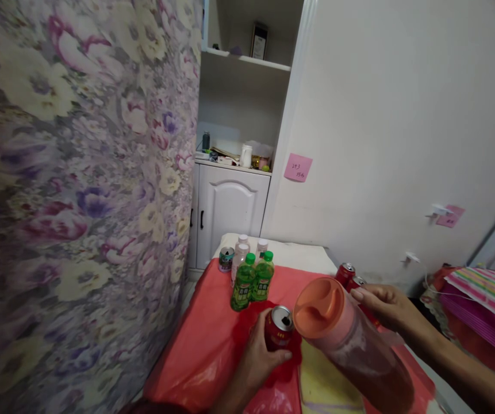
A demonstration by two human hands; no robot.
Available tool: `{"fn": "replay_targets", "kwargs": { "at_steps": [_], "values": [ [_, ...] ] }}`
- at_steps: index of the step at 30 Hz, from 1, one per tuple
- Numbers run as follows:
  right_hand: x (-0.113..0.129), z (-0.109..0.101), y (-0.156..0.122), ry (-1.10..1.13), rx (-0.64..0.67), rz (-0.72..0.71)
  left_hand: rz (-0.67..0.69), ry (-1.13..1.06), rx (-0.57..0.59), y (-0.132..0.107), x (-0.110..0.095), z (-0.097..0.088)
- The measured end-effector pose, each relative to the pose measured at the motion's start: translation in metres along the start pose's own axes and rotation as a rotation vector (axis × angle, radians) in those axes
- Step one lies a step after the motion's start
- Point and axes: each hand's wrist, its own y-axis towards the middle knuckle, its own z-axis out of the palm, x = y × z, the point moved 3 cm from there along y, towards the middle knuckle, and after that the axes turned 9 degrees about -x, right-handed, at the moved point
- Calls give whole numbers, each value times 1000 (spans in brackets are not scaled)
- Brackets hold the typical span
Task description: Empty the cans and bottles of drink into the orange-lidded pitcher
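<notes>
Currently I see the left hand [261, 355] clasping a red can [278, 333] while the right hand [380, 305] grips the pitcher [361, 351] just beside it, long axis slanting top-first toward the can (contact unclear).

A head-worn camera looks forward and down from the near side of the desk [208, 351], close above the person's hands [256, 359], facing the far edge and, beyond it, a white cabinet [236, 213].
</notes>
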Motion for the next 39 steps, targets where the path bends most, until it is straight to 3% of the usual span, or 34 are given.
{"fn": "replay_targets", "kwargs": {
  "at_steps": [23,39],
  "values": [
    [2,-5,-1,8,7,-25,8,15,-21,-3,-11,0],
    [-5,-7,4,-3,33,-53,20,96,-15,-2,-4,0]
  ]
}}
